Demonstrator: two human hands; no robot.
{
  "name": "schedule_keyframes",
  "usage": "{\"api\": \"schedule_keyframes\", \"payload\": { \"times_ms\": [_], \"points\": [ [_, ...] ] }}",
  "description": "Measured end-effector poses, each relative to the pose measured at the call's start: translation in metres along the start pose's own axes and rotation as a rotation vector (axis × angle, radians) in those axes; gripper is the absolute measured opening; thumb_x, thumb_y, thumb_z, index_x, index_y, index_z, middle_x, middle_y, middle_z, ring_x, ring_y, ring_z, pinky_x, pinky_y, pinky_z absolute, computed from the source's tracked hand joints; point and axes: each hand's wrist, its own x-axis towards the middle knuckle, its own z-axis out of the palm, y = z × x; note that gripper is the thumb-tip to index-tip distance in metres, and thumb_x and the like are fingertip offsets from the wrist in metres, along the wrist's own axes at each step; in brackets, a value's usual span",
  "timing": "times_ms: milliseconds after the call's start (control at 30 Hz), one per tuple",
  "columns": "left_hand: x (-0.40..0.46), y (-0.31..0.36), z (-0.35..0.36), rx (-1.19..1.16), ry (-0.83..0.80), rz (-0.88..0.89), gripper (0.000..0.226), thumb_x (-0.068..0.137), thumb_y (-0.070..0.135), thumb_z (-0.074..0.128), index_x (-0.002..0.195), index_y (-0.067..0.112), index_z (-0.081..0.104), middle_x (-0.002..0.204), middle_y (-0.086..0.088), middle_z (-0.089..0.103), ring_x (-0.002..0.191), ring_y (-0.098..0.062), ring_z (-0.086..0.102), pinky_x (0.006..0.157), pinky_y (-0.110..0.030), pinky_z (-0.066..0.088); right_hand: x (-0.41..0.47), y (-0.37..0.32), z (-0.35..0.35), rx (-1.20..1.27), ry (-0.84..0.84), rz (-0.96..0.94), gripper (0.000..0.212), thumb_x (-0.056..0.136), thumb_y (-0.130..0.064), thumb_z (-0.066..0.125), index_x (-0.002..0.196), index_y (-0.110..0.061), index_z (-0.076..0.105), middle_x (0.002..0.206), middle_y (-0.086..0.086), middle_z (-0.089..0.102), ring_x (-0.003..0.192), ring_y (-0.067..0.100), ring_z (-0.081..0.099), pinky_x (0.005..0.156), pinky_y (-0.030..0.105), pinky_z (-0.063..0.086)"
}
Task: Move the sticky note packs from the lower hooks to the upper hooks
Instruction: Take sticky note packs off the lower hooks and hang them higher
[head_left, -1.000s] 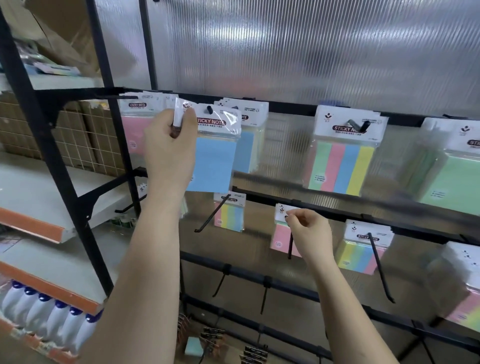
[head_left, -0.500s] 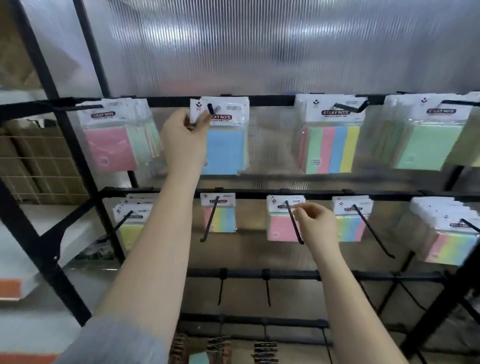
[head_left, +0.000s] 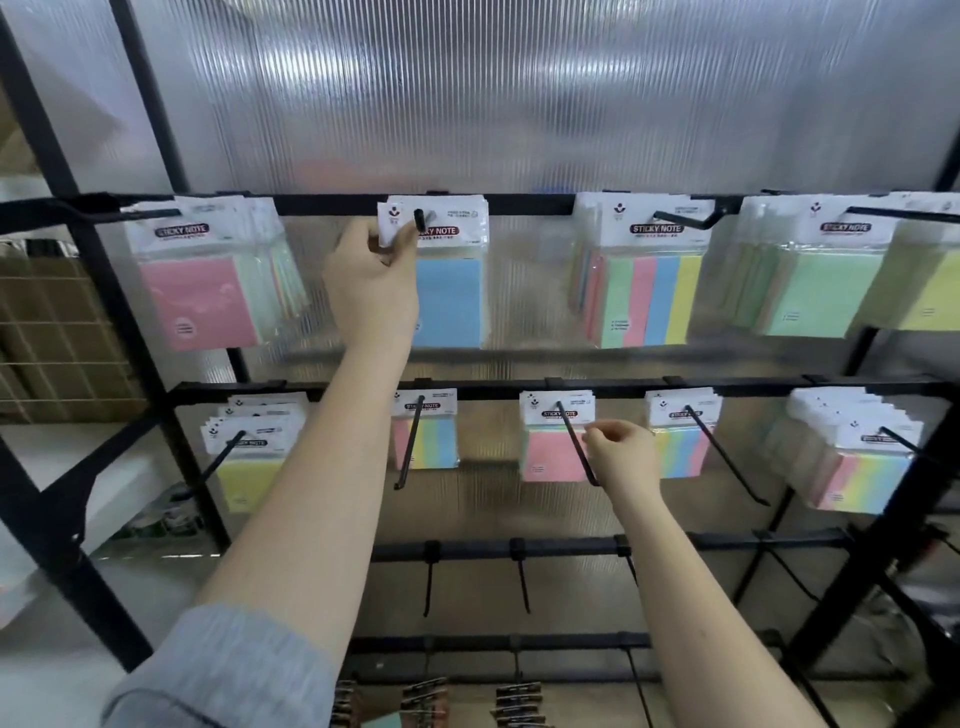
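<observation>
Blue sticky note pack (head_left: 451, 291) on upper rail's second hook (head_left: 418, 222); left hand (head_left: 371, 283) pinches its header. Right hand (head_left: 621, 453), fingers curled, at pink pack (head_left: 551, 453) on lower rail. Five hanging groups per rail.

The left hand (head_left: 371, 288) hides the blue pack's (head_left: 451, 301) left edge.

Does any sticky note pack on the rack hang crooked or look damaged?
Nothing stands out. The packs hang straight on both rails. The left hand holds the blue pack, already on its upper hook.
</observation>
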Motion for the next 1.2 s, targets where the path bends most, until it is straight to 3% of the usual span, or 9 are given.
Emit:
{"api": "schedule_keyframes", "payload": {
  "times_ms": [100,233,333,467,667,800,867,933,1200],
  "points": [
    [-0.002,0.000,-0.005,0.018,-0.006,0.028,0.021,0.089,0.025,0.062,0.078,0.011,0.050,0.073,-0.001,0.049,0.051,-0.001,0.041,0.045,-0.008,0.031,0.005,0.002,0.005,-0.015,-0.014,0.016,0.018,0.092,-0.010,0.049,0.099,-0.007,0.065,0.086,0.006,0.063,0.065,0.013,0.056,0.047,0.022,0.041],
    [-0.007,-0.007,-0.017,0.083,0.003,0.015,0.010,0.091,0.026,0.060,0.090,0.017,0.056,0.080,0.009,0.054,0.063,0.002,0.045,0.057,-0.006,0.035,0.011,0.004,0.007,-0.013,0.032,0.041,0.028,0.091,-0.010,0.048,0.114,-0.005,0.064,0.101,0.011,0.067,0.083,0.025,0.061,0.068,0.034,0.053],
    [-0.021,-0.014,-0.028,0.093,0.001,-0.020,0.004,0.092,0.022,0.057,0.092,0.019,0.055,0.077,0.016,0.052,0.068,0.002,0.048,0.060,-0.006,0.036,0.018,0.004,0.009,-0.035,0.053,0.023,0.032,0.092,-0.010,0.049,0.122,-0.004,0.059,0.113,0.011,0.064,0.093,0.025,0.058,0.076,0.030,0.045],
    [-0.048,-0.028,-0.041,0.125,-0.025,-0.089,0.005,0.094,0.022,0.056,0.092,0.017,0.058,0.077,0.018,0.052,0.070,0.005,0.049,0.061,-0.003,0.037,0.027,0.007,0.016,-0.085,0.020,-0.010,0.022,0.091,-0.010,0.045,0.074,-0.023,0.045,0.070,-0.002,0.047,0.075,0.020,0.044,0.050,0.023,0.029],
    [-0.085,-0.062,-0.056,0.229,-0.145,-0.285,0.006,0.094,0.021,0.054,0.091,0.018,0.058,0.080,0.012,0.056,0.076,-0.005,0.053,0.061,-0.008,0.036,0.031,0.009,0.021,-0.091,0.013,-0.057,0.023,0.090,-0.003,0.046,0.068,-0.007,0.048,0.059,0.005,0.044,0.059,0.019,0.041,0.049,0.025,0.028],
    [-0.096,-0.084,-0.063,0.331,-0.222,-0.404,0.007,0.094,0.023,0.054,0.094,0.018,0.058,0.092,0.004,0.060,0.087,-0.014,0.054,0.073,-0.025,0.038,0.029,0.013,0.023,-0.087,0.051,-0.047,0.014,0.091,-0.005,0.052,0.092,0.004,0.063,0.086,0.015,0.062,0.084,0.030,0.057,0.064,0.026,0.042],
    [-0.099,-0.089,-0.065,0.352,-0.251,-0.418,0.010,0.094,0.023,0.054,0.097,0.015,0.060,0.095,0.002,0.060,0.088,-0.014,0.054,0.075,-0.026,0.038,0.026,0.013,0.023,-0.034,0.096,0.011,0.029,0.091,-0.009,0.057,0.118,0.001,0.059,0.114,0.014,0.064,0.108,0.030,0.058,0.085,0.030,0.044],
    [-0.102,-0.091,-0.066,0.358,-0.275,-0.424,0.010,0.094,0.022,0.054,0.097,0.015,0.060,0.094,0.002,0.060,0.088,-0.014,0.054,0.074,-0.026,0.038,0.025,0.016,0.023,0.002,0.112,0.044,0.036,0.090,-0.014,0.061,0.123,0.000,0.057,0.121,0.013,0.062,0.113,0.029,0.057,0.087,0.030,0.043],
    [-0.107,-0.093,-0.065,0.394,-0.323,-0.424,0.014,0.094,0.021,0.053,0.101,0.014,0.062,0.093,0.004,0.059,0.083,-0.011,0.052,0.066,-0.021,0.036,0.017,0.017,0.021,0.074,0.035,0.023,0.014,0.094,-0.020,0.056,0.090,-0.007,0.060,0.095,0.016,0.065,0.086,0.023,0.056,0.072,0.033,0.044]
  ]
}}
